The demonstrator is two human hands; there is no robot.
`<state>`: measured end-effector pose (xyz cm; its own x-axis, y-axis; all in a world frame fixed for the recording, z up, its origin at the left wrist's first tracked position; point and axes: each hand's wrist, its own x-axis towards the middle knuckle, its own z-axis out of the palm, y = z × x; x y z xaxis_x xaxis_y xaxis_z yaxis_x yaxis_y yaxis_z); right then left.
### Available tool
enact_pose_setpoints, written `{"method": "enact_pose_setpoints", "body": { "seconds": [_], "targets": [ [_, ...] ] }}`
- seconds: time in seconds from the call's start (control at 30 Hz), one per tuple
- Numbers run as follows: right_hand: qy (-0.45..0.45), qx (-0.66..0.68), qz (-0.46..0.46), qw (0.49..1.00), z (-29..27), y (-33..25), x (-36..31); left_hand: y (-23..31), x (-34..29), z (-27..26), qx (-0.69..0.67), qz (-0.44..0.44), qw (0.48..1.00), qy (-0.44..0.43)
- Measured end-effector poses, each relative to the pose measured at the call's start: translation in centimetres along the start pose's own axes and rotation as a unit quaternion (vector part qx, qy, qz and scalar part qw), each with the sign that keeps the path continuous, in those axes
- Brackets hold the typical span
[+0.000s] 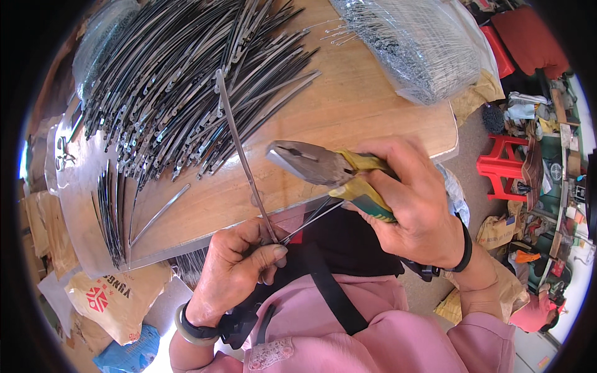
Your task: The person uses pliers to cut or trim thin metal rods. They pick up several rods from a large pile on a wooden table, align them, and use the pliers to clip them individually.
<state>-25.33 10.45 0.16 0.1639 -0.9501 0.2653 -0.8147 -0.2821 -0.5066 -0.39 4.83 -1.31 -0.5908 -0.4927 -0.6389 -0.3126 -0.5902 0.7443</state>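
Note:
My left hand (pixel 239 261) is closed at the table's front edge, thumb and fingers pinching the lower end of a long, thin metal rib (pixel 241 152). The rib slants up and away over the tabletop. Thinner rods (pixel 314 219) stick out from the same pinch toward the right. In my right hand (pixel 416 202) is a pair of combination pliers (pixel 308 163) with yellow and green handles. Their jaws point left, close to the rib and seemingly apart from it. Beyond the hands lies a big pile of dark metal ribs (pixel 180 81) with holed, silvery ends.
On the wooden table (pixel 367 102), a small bunch of ribs (pixel 111 214) and a folded rib (pixel 158 214) lie at left. Plastic-wrapped wire rods (pixel 423 53) sit at the far right corner. A red stool (pixel 497 165) stands right; a paper sack (pixel 124 295) lies lower left.

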Motion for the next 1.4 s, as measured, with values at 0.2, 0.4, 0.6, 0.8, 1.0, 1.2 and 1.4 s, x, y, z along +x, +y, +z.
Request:
{"method": "enact_pose_setpoints", "body": {
  "seconds": [0.2, 0.4, 0.6, 0.8, 1.0, 1.2, 1.4],
  "targets": [
    [-0.038, 0.008, -0.072, 0.997, 1.6, 1.6, 0.9, 0.3, -0.1, 0.2, 0.024, 0.021, 0.999, 0.011],
    [-0.025, 0.013, -0.06, 0.998, 1.3, 1.0, 0.5, 3.8, 0.7, -2.2, 0.099, 0.1, 0.989, -0.044],
    [-0.006, 0.058, -0.078, 0.995, 1.0, -0.3, 1.1, 4.5, 1.9, -0.6, -0.017, -0.017, 0.994, -0.105],
    [0.035, 0.027, -0.071, 0.996, 1.4, 0.1, 0.9, 3.2, 2.0, 2.0, -0.173, -0.08, 0.981, -0.039],
    [-0.019, 0.118, 0.09, 0.989, 0.3, 0.9, -2.2, 1.1, 1.4, 1.5, -0.33, 0.003, 0.944, 0.012],
    [-0.116, 0.212, 0.092, 0.966, 0.7, 0.1, -2.9, 0.4, 0.2, 2.8, -0.215, 0.154, 0.96, 0.091],
    [-0.172, 0.206, 0.049, 0.962, 0.4, -0.7, -1.9, 0.2, 0.0, 3.1, -0.117, 0.176, 0.966, 0.146]
  ]
}}
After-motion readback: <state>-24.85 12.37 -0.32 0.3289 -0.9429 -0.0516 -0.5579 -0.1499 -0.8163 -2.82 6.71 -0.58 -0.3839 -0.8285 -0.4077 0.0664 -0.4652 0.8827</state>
